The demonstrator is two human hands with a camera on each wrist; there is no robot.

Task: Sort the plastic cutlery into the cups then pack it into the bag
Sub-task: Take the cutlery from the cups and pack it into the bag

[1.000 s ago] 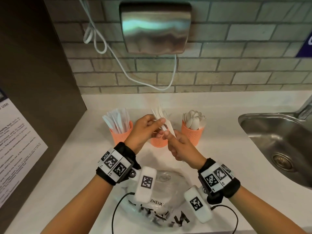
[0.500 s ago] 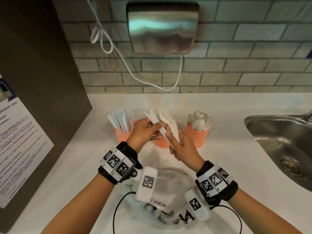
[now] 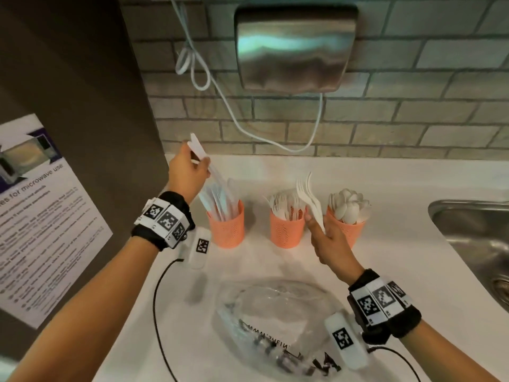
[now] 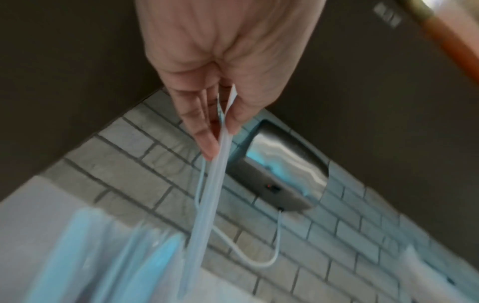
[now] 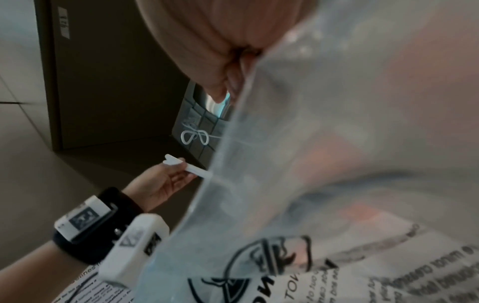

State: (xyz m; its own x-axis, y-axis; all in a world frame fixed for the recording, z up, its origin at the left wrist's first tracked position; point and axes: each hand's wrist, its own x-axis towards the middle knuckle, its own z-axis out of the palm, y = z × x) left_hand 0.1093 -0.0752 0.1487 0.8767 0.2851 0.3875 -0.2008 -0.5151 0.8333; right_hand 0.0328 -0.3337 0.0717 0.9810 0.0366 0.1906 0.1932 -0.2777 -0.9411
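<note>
The left hand [image 3: 187, 172] pinches a white plastic knife [image 3: 202, 158] by its handle, blade angled down into the knife cup [image 3: 227, 230] just below it. The right hand [image 3: 327, 241] grasps a bundle of forks [image 3: 309, 197], probably four or five, between the fork cup [image 3: 286, 232] and spoon cup [image 3: 347, 232]. The clear bag [image 3: 275, 326] lies on the counter [image 3: 385, 271] nearer the person than both hands.

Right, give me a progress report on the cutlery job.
Mostly sorted: knives, forks and spoons stand in three cups. In hand: the left hand lowers knives into the left cup; the right hand holds forks by the middle cup. Left: packing the bag.
</note>
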